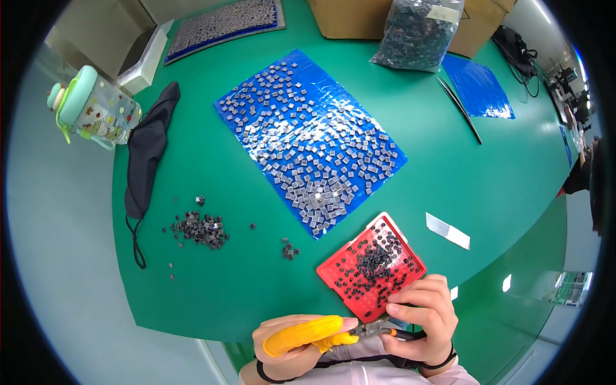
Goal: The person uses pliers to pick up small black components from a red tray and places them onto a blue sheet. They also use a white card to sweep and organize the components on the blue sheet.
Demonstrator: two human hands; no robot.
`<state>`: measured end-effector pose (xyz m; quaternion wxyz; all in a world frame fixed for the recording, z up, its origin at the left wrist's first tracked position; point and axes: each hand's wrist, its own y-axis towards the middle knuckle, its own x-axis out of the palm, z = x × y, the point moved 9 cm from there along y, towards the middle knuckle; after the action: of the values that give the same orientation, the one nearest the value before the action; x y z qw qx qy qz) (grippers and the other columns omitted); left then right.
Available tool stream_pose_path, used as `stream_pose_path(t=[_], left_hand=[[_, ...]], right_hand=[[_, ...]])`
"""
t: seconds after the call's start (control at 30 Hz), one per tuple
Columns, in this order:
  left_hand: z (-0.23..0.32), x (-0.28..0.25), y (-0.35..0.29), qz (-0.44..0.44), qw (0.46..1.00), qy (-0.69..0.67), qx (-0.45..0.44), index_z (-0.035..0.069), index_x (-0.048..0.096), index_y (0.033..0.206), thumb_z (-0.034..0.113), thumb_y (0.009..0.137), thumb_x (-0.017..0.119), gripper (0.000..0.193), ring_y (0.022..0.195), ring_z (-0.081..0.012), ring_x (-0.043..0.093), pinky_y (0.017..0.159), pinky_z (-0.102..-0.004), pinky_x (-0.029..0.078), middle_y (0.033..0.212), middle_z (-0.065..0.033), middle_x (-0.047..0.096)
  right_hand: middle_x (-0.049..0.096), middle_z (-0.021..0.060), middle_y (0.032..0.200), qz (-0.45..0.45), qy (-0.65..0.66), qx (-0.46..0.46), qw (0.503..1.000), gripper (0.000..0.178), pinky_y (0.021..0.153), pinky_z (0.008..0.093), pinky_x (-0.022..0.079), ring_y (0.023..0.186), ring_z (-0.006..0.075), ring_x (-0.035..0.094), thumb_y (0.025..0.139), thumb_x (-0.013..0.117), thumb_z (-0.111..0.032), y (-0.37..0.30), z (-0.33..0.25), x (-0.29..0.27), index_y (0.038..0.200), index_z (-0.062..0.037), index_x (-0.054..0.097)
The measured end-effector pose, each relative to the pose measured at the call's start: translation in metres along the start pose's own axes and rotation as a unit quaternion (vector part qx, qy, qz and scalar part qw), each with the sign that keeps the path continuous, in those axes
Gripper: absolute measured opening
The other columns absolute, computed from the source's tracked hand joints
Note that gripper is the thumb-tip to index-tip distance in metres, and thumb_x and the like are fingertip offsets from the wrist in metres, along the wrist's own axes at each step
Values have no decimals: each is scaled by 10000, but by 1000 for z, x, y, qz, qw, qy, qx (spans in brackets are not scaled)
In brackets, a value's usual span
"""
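Yellow finger cots cover two fingers of my left hand (301, 343), near the table's front edge. Its fingertips are pinched together; whatever sits between them is too small to make out. Just to the right, my right hand (428, 314) grips a slim black tool with an orange band (405, 334), its tip pointing toward the left fingertips. The tool's exact kind is unclear. Beyond both hands lies a red tray (339, 264) with many small round black parts (375, 262) heaped in its middle. The right fingers are at the tray's near right edge.
A blue sheet (298, 64) bears many small square pieces (321, 196). Dark little parts (200, 230) lie in a pile at left. Tweezers (462, 110), a white strip (448, 231), a bag of parts (420, 32), a black strapped pouch (149, 154) and a bottle (106, 112) are around.
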<state>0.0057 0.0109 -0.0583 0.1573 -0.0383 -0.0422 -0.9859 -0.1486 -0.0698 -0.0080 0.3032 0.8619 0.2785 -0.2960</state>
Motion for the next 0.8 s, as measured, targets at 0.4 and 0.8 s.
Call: stream_pose_path(t=[0.4, 0.8], left_hand=[[3, 11, 4, 14, 999, -42, 14, -68, 682, 974, -132, 737, 662, 247, 800, -204, 716, 699, -271, 576, 955, -138, 723], [5, 21, 21, -28, 999, -14, 32, -10, 694, 923, -52, 696, 771, 243, 711, -174, 649, 607, -255, 498, 875, -86, 685]], right_hand=[[647, 53, 898, 5, -10, -11, 1000, 398, 716, 405, 407, 795, 238, 575, 634, 792, -238, -3, 6, -11, 978, -115, 633], [629, 38, 861, 32, -10, -37, 999, 415, 678, 401, 379, 752, 227, 547, 626, 801, -275, -3, 10, -12, 974, -135, 624]])
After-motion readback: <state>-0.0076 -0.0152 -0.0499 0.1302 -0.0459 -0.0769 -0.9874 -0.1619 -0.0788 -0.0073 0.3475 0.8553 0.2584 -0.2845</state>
